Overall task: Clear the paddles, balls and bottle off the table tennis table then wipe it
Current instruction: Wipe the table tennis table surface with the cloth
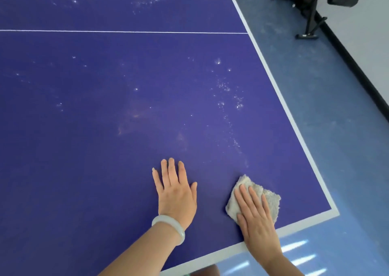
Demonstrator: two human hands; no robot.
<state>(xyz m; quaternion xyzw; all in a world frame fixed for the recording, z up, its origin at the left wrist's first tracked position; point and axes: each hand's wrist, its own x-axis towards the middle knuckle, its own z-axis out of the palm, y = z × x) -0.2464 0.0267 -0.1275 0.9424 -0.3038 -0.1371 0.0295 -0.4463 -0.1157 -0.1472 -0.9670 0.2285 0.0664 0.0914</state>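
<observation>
The blue table tennis table [126,107] fills most of the view, its surface speckled with white spots and smears. My right hand [255,214] presses flat with straight fingers on a beige fluffy cloth [269,195] near the table's near right corner. My left hand [175,189] lies flat on the bare tabletop to the left of the cloth, fingers straight, a pale bangle on the wrist. No paddles, balls or bottle are in view.
White border lines run along the right edge [280,90] and near edge of the table, and a thin white line crosses it at the far side. Beyond the right edge is blue floor, with a black stand [311,19] by the wall.
</observation>
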